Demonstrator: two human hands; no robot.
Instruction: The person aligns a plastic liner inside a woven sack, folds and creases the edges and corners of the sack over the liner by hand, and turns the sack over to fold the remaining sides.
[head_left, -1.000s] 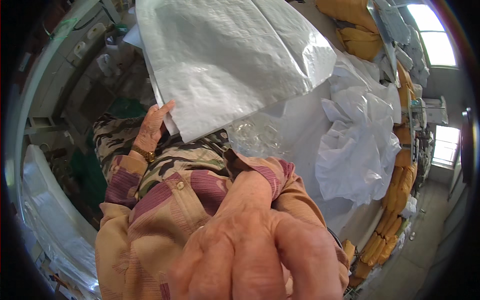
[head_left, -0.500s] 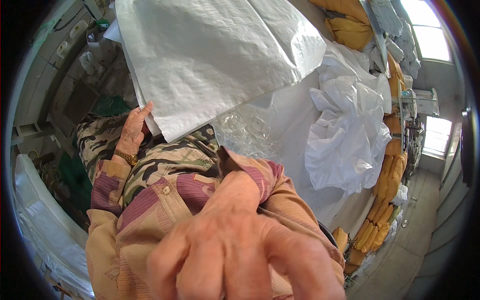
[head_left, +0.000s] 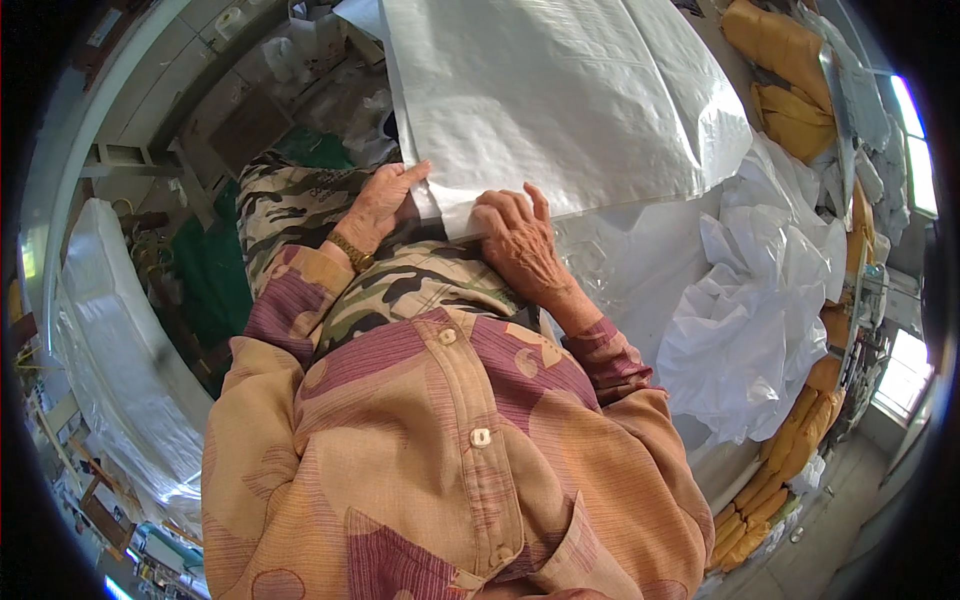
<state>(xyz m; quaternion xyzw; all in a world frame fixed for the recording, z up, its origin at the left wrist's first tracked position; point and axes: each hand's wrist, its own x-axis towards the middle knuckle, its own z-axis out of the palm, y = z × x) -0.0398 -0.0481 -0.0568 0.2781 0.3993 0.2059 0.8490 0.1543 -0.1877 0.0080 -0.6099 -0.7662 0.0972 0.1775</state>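
Observation:
A large white woven sack (head_left: 560, 100) lies flat in front of me, reaching over my lap. My left hand (head_left: 380, 205), with a watch at the wrist, grips the sack's near edge at its left corner. My right hand (head_left: 520, 240) holds the same near edge a little to the right, its fingers curled over the fabric. Below both hands are my camouflage trousers and my orange and maroon patterned shirt.
A heap of crumpled white plastic bags (head_left: 760, 320) lies to the right on a white sheet. Stacked yellow-orange sacks (head_left: 790, 90) run along the right side. A long white wrapped bundle (head_left: 110, 350) lies at my left. Clutter stands at the far left.
My right hand, held close to the camera before, has gone down to the sack's near edge and taken hold of it. The left hand stays on the edge.

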